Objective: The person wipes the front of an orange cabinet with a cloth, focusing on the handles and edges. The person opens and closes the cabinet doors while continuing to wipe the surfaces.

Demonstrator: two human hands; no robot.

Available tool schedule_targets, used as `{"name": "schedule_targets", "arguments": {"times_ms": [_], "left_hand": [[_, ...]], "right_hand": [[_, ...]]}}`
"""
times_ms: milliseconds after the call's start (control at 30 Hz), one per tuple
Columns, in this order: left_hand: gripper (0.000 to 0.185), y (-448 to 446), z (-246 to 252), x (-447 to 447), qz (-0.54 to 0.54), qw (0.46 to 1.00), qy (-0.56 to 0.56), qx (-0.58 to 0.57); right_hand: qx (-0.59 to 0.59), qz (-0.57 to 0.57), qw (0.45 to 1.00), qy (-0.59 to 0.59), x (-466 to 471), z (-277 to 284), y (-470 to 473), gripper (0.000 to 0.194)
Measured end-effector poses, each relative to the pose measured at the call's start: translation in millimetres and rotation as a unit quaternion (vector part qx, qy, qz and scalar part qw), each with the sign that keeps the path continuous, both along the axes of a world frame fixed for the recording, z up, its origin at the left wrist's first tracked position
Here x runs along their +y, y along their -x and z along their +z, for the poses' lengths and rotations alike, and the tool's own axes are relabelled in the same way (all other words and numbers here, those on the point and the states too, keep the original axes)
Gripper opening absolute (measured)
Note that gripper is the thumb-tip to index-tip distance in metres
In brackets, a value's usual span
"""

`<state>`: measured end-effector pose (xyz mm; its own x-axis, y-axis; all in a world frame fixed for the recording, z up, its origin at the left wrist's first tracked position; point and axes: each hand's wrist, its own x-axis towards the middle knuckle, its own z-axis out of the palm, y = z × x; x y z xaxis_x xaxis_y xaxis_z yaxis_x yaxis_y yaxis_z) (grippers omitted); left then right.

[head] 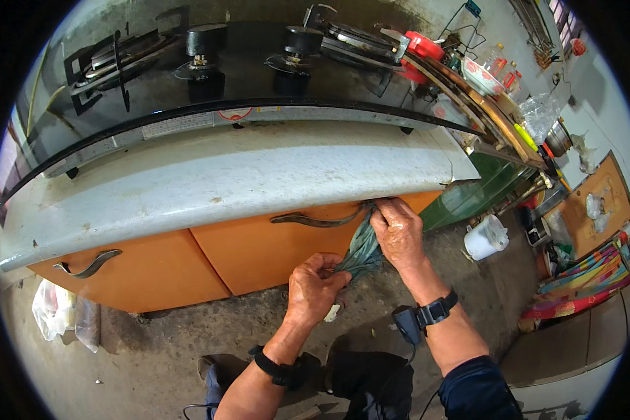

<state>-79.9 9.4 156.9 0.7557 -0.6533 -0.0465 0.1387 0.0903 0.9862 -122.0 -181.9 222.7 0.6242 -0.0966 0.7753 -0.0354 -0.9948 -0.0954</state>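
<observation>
A crumpled blue-green cloth [360,244] hangs in front of the orange cabinet door [273,252]. My right hand [399,231] grips its upper end, close to the right end of a dark metal handle [315,220]. Lower down, my left hand [317,289] pinches the same cloth between thumb and fingers. Part of the cloth lies against the handle's end; whether it passes behind the handle is hidden by my right fingers. A second handle [89,264] is on the cabinet's left door.
Above the doors runs a pale countertop [273,163] bearing a black glass gas stove [247,79]. Wooden boards [472,100] and a patterned bowl [481,76] crowd the right. A white bucket [484,239] stands on the floor; plastic bags [55,310] lie at left.
</observation>
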Motion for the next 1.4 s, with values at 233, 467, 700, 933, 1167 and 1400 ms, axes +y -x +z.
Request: {"name": "schedule_targets", "arguments": {"times_ms": [233,467,700,933,1167,1400], "left_hand": [[0.049,-3,9,5,0.051,0.998,0.034,-0.025],[0.06,-24,16,9,0.083,0.995,0.037,-0.048],[0.07,-25,27,17,0.067,0.997,-0.019,-0.017],[0.082,-21,14,8,0.051,0.996,-0.019,-0.076],[0.08,-26,18,9,0.029,0.999,0.035,0.011],[0.08,-29,23,20,0.034,0.999,0.041,0.012]], "right_hand": [[0.029,-0.019,0.999,-0.033,12,8,4,0.033],[0.048,0.01,0.998,0.046,12,-2,-4,0.024],[0.006,-0.051,0.998,-0.038,-15,-8,9,0.022],[0.002,-0.009,0.998,-0.069,-1,-8,15,0.012],[0.042,0.041,0.998,0.032,8,-1,-5,0.017],[-0.011,-0.004,0.992,-0.122,-8,-4,6,0.011]]}}
